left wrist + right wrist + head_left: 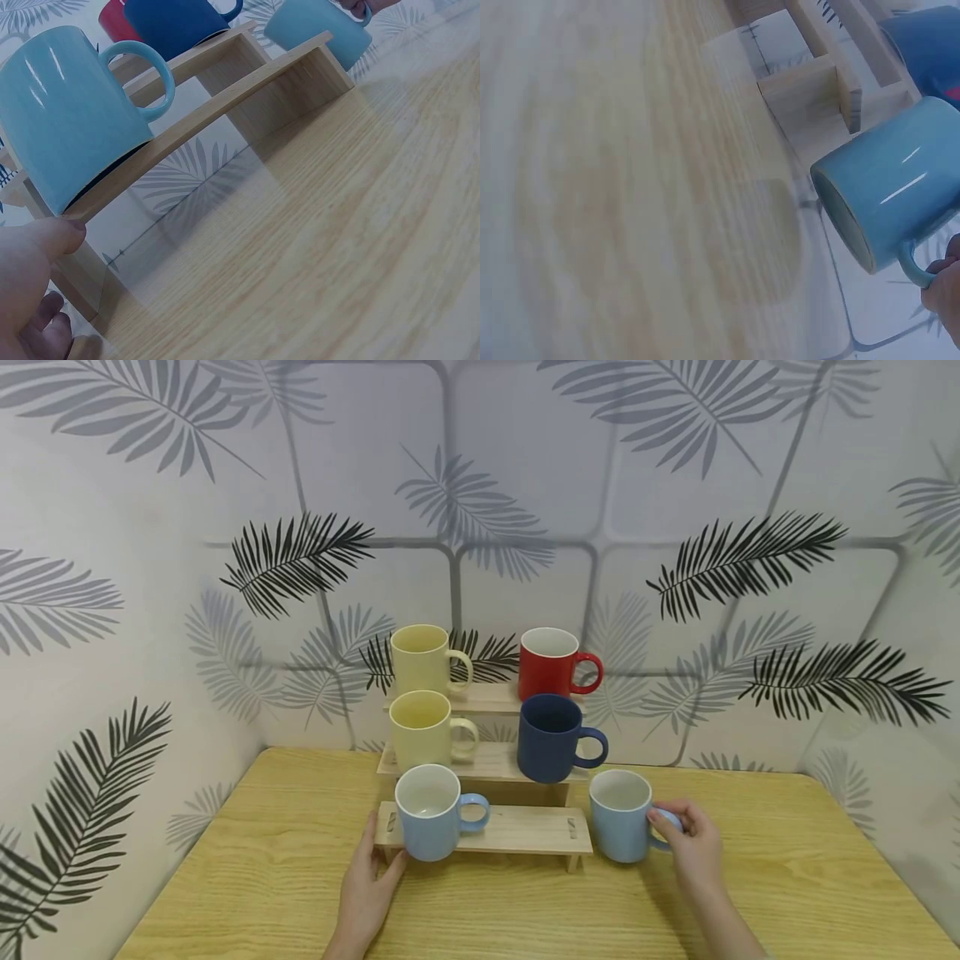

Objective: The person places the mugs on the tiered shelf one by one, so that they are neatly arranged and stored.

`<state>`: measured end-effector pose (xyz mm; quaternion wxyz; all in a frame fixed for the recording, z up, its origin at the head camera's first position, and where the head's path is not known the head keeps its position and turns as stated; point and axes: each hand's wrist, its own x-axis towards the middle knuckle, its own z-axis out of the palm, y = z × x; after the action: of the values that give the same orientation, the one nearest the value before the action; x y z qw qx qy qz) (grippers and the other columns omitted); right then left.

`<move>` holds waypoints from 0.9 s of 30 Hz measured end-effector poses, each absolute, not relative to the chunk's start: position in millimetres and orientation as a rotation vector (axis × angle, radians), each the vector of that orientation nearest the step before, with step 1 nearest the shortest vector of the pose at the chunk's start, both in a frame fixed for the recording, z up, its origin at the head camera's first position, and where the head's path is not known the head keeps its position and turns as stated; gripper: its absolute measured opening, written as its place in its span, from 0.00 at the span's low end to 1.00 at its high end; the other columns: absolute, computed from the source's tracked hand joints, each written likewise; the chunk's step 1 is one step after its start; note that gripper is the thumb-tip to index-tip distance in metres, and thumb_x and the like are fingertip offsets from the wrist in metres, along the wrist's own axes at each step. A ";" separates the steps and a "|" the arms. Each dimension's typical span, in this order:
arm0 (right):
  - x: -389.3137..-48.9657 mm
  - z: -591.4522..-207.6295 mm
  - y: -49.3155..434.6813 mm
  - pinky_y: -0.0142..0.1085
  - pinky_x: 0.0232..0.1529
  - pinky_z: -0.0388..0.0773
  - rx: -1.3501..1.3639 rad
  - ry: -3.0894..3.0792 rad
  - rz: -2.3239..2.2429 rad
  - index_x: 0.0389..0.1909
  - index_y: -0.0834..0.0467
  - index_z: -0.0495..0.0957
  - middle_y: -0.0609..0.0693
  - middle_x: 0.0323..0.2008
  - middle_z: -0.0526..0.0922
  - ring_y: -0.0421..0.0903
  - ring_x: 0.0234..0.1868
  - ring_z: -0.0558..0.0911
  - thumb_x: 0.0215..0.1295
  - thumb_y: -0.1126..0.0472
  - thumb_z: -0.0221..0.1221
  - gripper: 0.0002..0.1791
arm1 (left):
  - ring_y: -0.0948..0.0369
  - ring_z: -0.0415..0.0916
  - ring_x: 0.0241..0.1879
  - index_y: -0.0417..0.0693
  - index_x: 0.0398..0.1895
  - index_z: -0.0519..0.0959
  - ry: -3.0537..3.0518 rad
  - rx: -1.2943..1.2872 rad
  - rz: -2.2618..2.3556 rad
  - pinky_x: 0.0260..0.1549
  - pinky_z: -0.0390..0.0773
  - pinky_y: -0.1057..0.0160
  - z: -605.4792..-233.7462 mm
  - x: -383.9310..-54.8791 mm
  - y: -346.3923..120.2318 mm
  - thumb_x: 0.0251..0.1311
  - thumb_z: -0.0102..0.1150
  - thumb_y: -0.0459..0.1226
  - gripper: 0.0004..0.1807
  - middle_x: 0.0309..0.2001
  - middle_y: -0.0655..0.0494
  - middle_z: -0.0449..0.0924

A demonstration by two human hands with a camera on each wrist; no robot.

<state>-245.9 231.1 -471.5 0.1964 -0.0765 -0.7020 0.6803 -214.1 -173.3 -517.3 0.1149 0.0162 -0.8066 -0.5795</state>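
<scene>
My right hand pinches the handle of a light blue mug just right of the wooden stand. In the right wrist view this mug hangs above the table, its underside showing and a shadow beneath. My left hand grips the left end of the stand's lowest step, with the thumb at the front edge and other fingers curled below. Close to that thumb, a second light blue mug stands upright on the step's left part, handle to the right.
On the middle step stand a pale yellow mug and a dark blue mug. Above them, the top step bears another pale yellow mug and a red mug. A leaf-patterned wall rises behind the wood-grain table.
</scene>
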 end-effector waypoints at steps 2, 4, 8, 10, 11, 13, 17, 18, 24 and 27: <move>-239.9 -468.5 231.1 0.23 0.34 0.76 -0.167 -1.951 1.918 0.37 0.70 0.76 0.43 0.27 0.81 0.35 0.32 0.78 0.60 0.69 0.64 0.09 | 0.40 0.54 0.67 0.38 0.75 0.45 -2.360 0.049 -1.700 0.63 0.60 0.52 -517.5 -214.2 -172.9 0.64 0.60 0.38 0.44 0.71 0.31 0.46; -234.8 -465.1 230.5 0.23 0.32 0.76 -0.120 -1.917 1.947 0.37 0.69 0.77 0.45 0.28 0.81 0.35 0.31 0.78 0.60 0.70 0.64 0.08 | 0.40 0.54 0.67 0.38 0.75 0.46 -2.354 0.050 -1.704 0.64 0.60 0.52 -517.8 -214.5 -172.5 0.64 0.60 0.38 0.43 0.71 0.31 0.46; -227.9 -457.2 227.4 0.23 0.29 0.75 -0.017 -1.826 1.995 0.35 0.69 0.77 0.47 0.28 0.80 0.36 0.30 0.78 0.60 0.73 0.61 0.04 | 0.40 0.53 0.67 0.37 0.75 0.46 -2.343 0.044 -1.709 0.64 0.59 0.53 -518.2 -215.1 -172.3 0.64 0.60 0.37 0.43 0.71 0.31 0.47; -225.0 -453.1 225.3 0.23 0.30 0.77 0.039 -1.778 2.020 0.35 0.69 0.77 0.47 0.28 0.80 0.37 0.31 0.79 0.60 0.75 0.60 0.03 | 0.41 0.53 0.67 0.37 0.74 0.46 -2.343 0.038 -1.709 0.64 0.59 0.53 -518.3 -215.3 -172.4 0.64 0.60 0.37 0.43 0.71 0.31 0.47; -223.5 -451.1 224.2 0.23 0.31 0.77 0.065 -1.752 2.033 0.35 0.69 0.77 0.47 0.28 0.80 0.37 0.31 0.79 0.60 0.77 0.60 0.03 | 0.41 0.53 0.67 0.37 0.74 0.46 -2.342 0.036 -1.708 0.64 0.59 0.53 -518.4 -215.4 -172.4 0.64 0.60 0.37 0.43 0.71 0.31 0.47; -220.3 -447.2 222.4 0.24 0.33 0.79 0.120 -1.702 2.067 0.34 0.70 0.77 0.47 0.28 0.81 0.38 0.31 0.80 0.60 0.78 0.58 0.04 | 0.41 0.53 0.67 0.37 0.74 0.46 -2.341 0.031 -1.706 0.64 0.59 0.53 -518.6 -215.7 -172.4 0.64 0.60 0.37 0.43 0.71 0.31 0.46; -214.3 -440.3 219.1 0.24 0.32 0.79 0.237 -1.611 2.128 0.33 0.69 0.78 0.49 0.28 0.81 0.38 0.31 0.79 0.59 0.81 0.57 0.06 | 0.41 0.53 0.67 0.36 0.74 0.46 -2.339 0.029 -1.693 0.64 0.59 0.53 -519.0 -216.2 -172.6 0.64 0.60 0.37 0.43 0.71 0.31 0.47; -213.2 -438.9 218.2 0.24 0.32 0.79 0.270 -1.591 2.141 0.33 0.69 0.78 0.49 0.29 0.81 0.38 0.31 0.79 0.59 0.81 0.57 0.06 | 0.41 0.54 0.67 0.36 0.74 0.46 -2.340 0.028 -1.689 0.64 0.59 0.53 -519.1 -216.3 -172.6 0.64 0.60 0.37 0.43 0.71 0.31 0.47; -211.7 -435.5 207.4 0.24 0.31 0.78 0.466 -1.495 2.206 0.34 0.72 0.77 0.51 0.30 0.82 0.39 0.32 0.79 0.59 0.81 0.57 0.05 | 0.41 0.56 0.66 0.35 0.74 0.46 -2.337 0.016 -1.681 0.63 0.60 0.52 -519.0 -216.0 -173.2 0.63 0.61 0.36 0.43 0.70 0.31 0.49; -213.3 -438.0 200.2 0.24 0.32 0.78 0.537 -1.465 2.248 0.35 0.72 0.78 0.51 0.30 0.82 0.39 0.32 0.79 0.60 0.83 0.54 0.07 | 0.41 0.56 0.66 0.34 0.74 0.46 -2.336 0.014 -1.683 0.63 0.60 0.53 -519.2 -215.5 -173.1 0.63 0.61 0.36 0.43 0.70 0.31 0.49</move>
<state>-213.3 200.2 -438.0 0.2012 0.1924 -0.5245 0.8046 -215.5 -173.1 -519.2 0.1307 0.0048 -0.8045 -0.5794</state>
